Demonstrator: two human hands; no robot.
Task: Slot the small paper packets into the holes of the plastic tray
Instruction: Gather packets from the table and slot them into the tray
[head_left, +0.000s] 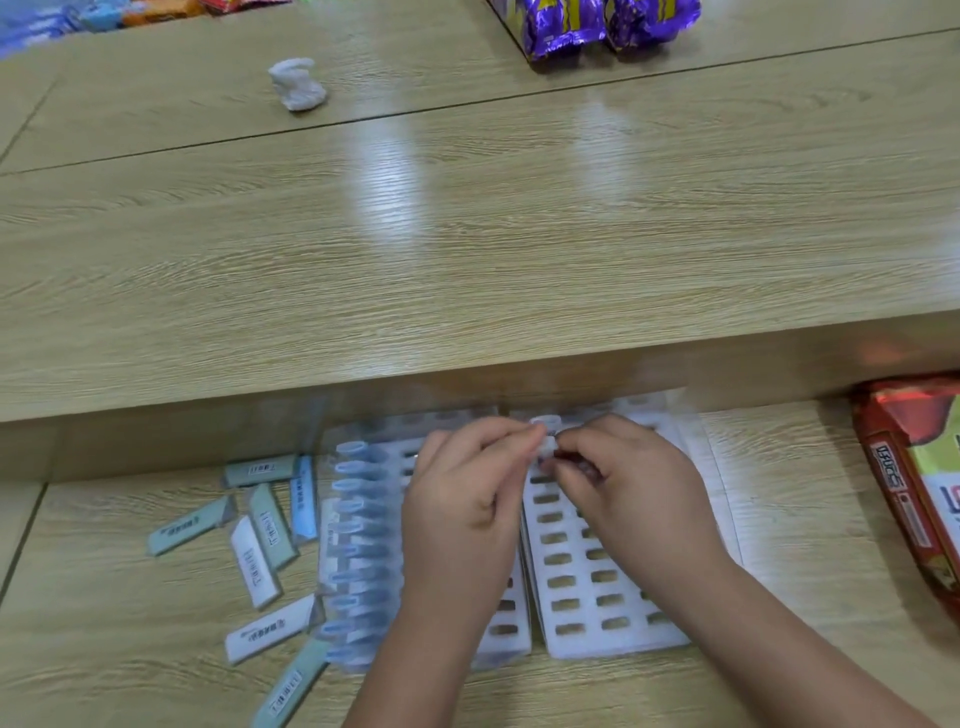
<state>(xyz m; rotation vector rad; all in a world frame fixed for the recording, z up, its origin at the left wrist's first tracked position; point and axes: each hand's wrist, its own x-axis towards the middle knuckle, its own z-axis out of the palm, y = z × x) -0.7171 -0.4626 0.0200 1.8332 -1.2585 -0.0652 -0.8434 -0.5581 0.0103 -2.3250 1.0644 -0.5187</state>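
Observation:
A white plastic tray (582, 587) with rows of oblong holes lies on the lower wooden shelf. Its left column holds a row of standing blue packets (358, 545). Several loose flat packets (260, 545), blue, green and white, lie scattered left of the tray. My left hand (462, 509) and my right hand (634, 483) meet over the tray's far end. Both pinch one small white packet (545, 436) between their fingertips. It stands upright at the top of a middle column; whether its lower end is in a hole is hidden.
A raised wooden tabletop (467, 234) runs just behind the tray, its front edge close to my fingers. A red snack packet (914, 499) lies right of the tray. Purple bags (602, 21) and a crumpled white tissue (298, 85) sit far back.

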